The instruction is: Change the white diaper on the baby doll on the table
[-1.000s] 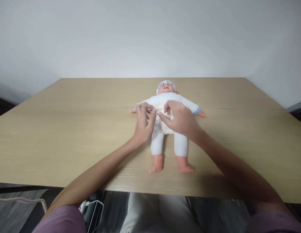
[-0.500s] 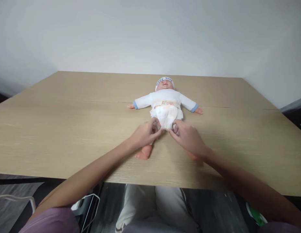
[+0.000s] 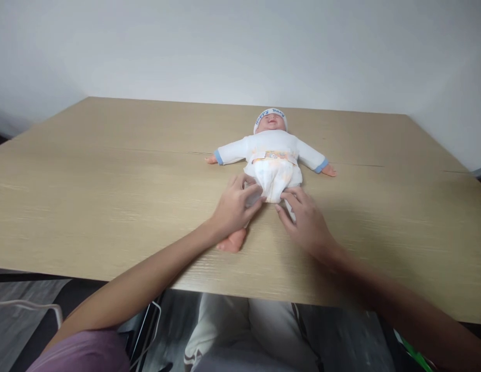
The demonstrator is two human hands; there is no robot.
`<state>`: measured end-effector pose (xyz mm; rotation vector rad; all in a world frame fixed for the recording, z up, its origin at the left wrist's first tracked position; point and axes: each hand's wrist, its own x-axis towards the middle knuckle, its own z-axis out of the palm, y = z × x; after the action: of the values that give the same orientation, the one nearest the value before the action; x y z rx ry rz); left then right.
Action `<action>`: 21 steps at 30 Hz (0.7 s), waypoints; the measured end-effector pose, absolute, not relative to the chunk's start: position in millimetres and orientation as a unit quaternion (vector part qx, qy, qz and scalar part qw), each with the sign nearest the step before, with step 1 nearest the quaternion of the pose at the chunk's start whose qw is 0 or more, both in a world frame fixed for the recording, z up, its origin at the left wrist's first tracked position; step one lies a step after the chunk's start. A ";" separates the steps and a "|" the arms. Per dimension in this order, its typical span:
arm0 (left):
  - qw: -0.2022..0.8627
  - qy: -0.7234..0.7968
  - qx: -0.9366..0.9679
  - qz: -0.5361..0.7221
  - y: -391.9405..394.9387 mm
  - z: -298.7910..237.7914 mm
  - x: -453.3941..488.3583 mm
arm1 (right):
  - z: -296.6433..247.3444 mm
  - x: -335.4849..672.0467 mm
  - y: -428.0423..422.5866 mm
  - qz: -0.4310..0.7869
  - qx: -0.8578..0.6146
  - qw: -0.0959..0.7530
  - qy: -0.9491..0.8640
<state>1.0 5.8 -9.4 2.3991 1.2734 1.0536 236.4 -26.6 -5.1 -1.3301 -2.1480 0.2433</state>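
Observation:
A baby doll (image 3: 272, 150) in a white top, white cap and a nappy lies on its back on the wooden table (image 3: 108, 181), head away from me, arms spread. My left hand (image 3: 236, 204) is wrapped round the doll's upper leg, just below the nappy; one bare foot (image 3: 231, 242) shows under my wrist. My right hand (image 3: 304, 219) lies over the doll's other leg, fingers curled on the white trouser cloth beside the nappy. That leg is mostly hidden.
The table's front edge runs just above my lap, with grey trousers (image 3: 240, 336) showing below. A white cable (image 3: 27, 306) hangs at the lower left. A plain white wall stands behind the table.
Both hands have come down from the doll's waist to its thighs. The white trousers have slid down, baring the nappy. The view has shifted a little.

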 end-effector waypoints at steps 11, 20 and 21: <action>0.187 0.406 0.824 0.348 9.7 -4.6 2.1 | -4.0 238.0 -28.7 0.181 -0.505 0.310 -0.785; 0.259 0.451 0.754 0.401 17.0 -17.2 3.5 | 0.3 233.5 -20.5 0.227 -0.566 0.367 -0.702; 0.278 0.447 0.740 0.418 18.0 -18.5 4.3 | 0.8 233.5 -20.2 0.243 -0.573 0.378 -0.686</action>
<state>4.3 18.0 -18.5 1.9865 1.2008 1.1205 233.5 -20.2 0.8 -1.4633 -1.7520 0.6205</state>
